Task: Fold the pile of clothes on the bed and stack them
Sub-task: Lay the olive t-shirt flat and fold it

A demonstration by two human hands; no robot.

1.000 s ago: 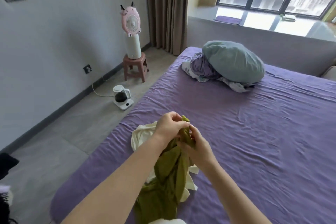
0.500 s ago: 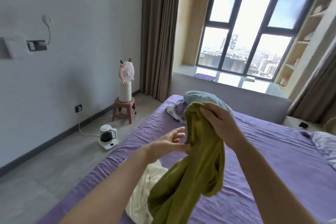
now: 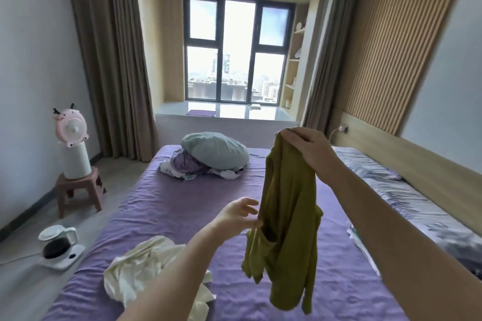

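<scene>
Olive garment [image 3: 287,216] hangs above the bed [image 3: 182,203]; we note right hand [image 3: 307,148] pinching its top, left hand [image 3: 240,216] open-fingered, touching its edge.

The bed [image 3: 167,206], under its purple sheet, fills the lower frame. A cream garment [image 3: 146,271] lies crumpled at lower left; a grey-blue pillow [image 3: 215,150] tops the clothes pile [image 3: 187,168] at centre.
</scene>
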